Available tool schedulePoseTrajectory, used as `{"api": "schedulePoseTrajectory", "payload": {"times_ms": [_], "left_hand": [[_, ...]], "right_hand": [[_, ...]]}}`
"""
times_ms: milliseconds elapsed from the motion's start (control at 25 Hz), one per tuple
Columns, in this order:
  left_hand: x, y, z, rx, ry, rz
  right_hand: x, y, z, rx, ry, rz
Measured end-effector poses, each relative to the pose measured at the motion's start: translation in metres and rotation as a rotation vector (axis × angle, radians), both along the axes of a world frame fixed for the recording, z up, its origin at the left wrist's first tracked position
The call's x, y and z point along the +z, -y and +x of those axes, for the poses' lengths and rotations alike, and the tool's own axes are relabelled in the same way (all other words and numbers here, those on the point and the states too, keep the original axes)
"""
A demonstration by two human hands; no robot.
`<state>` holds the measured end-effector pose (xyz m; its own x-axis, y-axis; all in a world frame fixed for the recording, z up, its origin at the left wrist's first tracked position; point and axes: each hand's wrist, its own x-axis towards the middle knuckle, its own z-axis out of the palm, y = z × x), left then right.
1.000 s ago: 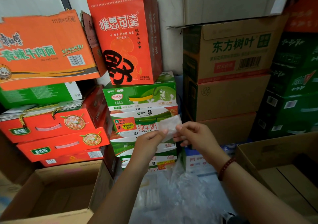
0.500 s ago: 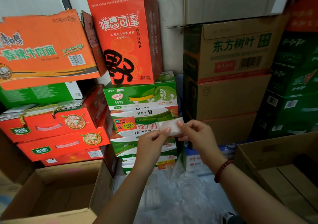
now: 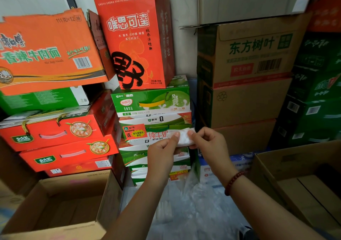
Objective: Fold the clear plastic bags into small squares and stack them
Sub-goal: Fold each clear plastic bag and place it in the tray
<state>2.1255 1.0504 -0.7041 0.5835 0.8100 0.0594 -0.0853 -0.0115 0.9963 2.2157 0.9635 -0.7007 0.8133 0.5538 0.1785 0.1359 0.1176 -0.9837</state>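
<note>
Both my hands are raised in front of the stacked drink cartons, holding one folded clear plastic bag (image 3: pixel 183 137) between them. It looks like a small whitish, crumpled rectangle. My left hand (image 3: pixel 163 152) pinches its left edge with thumb and forefinger. My right hand (image 3: pixel 207 143) pinches its right edge, fingers curled over it. A red bead bracelet sits on my right wrist. Below my arms lies a loose pile of clear plastic bags (image 3: pixel 186 206), partly hidden by my forearms.
An open cardboard box (image 3: pixel 60 208) stands at the lower left and another open cardboard box (image 3: pixel 302 182) at the lower right. Red, green and brown cartons are stacked all along the back, with a tall red gift bag (image 3: pixel 136 36) on top.
The folded bag has become narrower and more compact between my fingers. My hands have drawn a little closer together and barely shifted otherwise.
</note>
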Motion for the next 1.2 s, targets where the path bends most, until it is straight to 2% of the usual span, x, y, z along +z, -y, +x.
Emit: {"api": "schedulePoseTrajectory", "payload": {"times_ms": [720,960,1200], "left_hand": [[-0.0021,0.0014,0.002,0.063,-0.042,0.047],[0.0004,-0.0008,0.0016,-0.045,0.052,-0.115],[-0.0002,-0.0022,-0.0022,-0.019,0.01,0.124]], "right_hand": [[-0.0062,-0.0072,0.002,-0.027,0.012,-0.004],[-0.0049,-0.0043,0.0047,-0.006,0.095,-0.047],[-0.0037,-0.0025,0.0049,0.128,0.065,-0.064]]}}
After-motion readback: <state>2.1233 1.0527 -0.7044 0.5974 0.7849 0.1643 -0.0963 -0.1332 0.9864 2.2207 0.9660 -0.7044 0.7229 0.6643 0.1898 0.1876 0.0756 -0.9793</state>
